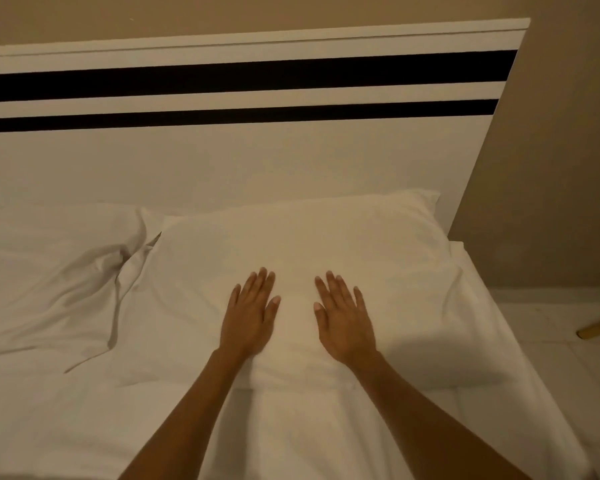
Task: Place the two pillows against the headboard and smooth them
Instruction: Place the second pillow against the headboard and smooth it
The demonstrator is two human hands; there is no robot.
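Pillows lie at the far end of the bed, both white. One pillow is on the right side; its long axis runs left to right, along the headboard, and its far edge touches the board or is just beside it, I cannot tell which. Its right far corner points up to the right end of the headboard. The second pillow is on the left, also against the headboard, and it is wrinkled, with deep folds on its right end where it meets the first one. The left hand rests flat on the near half of the right pillow, palm down, fingers stretched and close together, grasping nothing. The right hand lies beside it in the same way, fingers released and a little spread, pointing far. The two hands are near but apart. The sheet below is white.
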